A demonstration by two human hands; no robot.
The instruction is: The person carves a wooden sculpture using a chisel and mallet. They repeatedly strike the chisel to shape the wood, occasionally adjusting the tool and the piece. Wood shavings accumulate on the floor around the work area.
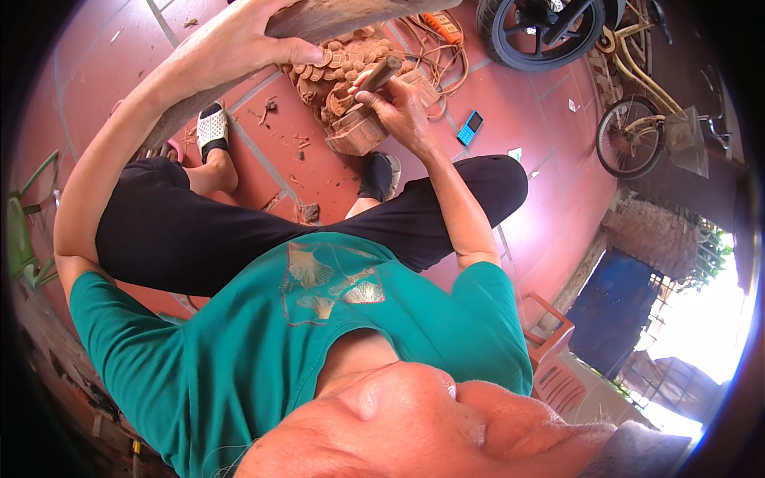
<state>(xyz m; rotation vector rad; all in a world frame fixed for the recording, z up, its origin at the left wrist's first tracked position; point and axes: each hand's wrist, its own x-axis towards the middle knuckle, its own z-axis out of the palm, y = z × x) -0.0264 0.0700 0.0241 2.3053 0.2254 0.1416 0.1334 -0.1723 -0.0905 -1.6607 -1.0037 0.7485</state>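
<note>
At the top, my left hand has its thumb stretched along a long grey-brown piece of wood, which also shows under the forearm. It seems to clasp this wood, though its other fingers are mostly cut off by the picture's edge. My right hand is closed round a tool with a short, round brown wooden handle. The tool's working end is hidden. Just beneath lies a reddish-brown wood carving on the floor, covered in rounded, coin-like shapes, with a squared block at its near end.
An orange power strip with coiled cable lies beyond the carving. A blue phone is on the red tiles. Wood chips are scattered near my feet. A motorbike wheel and a bicycle stand at the right.
</note>
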